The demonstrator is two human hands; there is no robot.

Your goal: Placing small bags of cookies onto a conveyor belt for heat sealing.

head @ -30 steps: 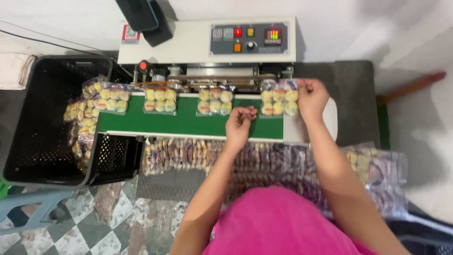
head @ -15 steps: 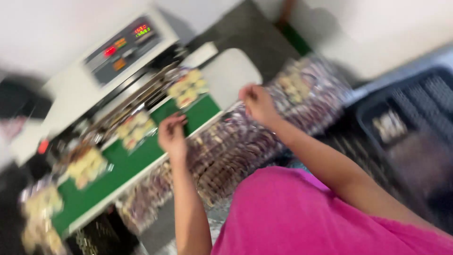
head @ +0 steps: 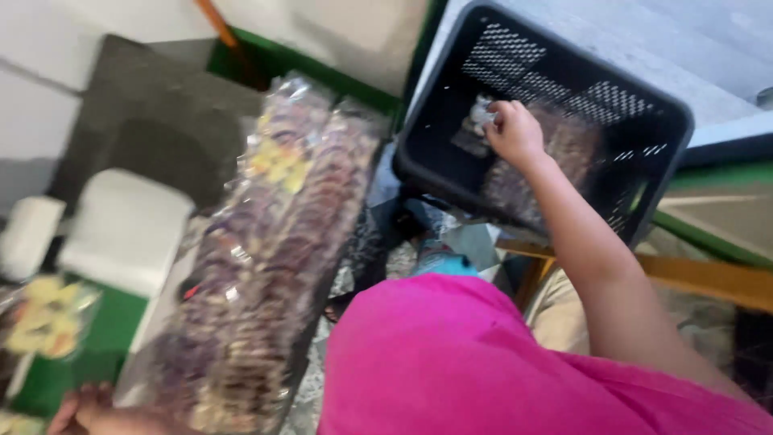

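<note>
My right hand [head: 515, 133] reaches into a black plastic crate [head: 564, 56] at the upper right. Its fingers are curled on a small clear packet [head: 477, 119] lying inside; more dark packets lie beside it on the crate floor. My left hand [head: 84, 407] shows only partly at the bottom left corner, next to the near end of a long pile of clear packets [head: 266, 258] with brown and yellow contents. Blur and the frame edge hide its fingers.
A green conveyor belt [head: 105, 330] runs at the lower left with a packet of yellow pieces [head: 44, 318] on it. A white plate [head: 125, 229] sits at the belt's end. My pink shirt fills the bottom centre. A wooden frame [head: 708, 278] lies under the crate.
The view has swung to the right, away from the sealing machine. My right hand left the belt and went into the black crate. My left hand stayed near the belt and the pile.
</note>
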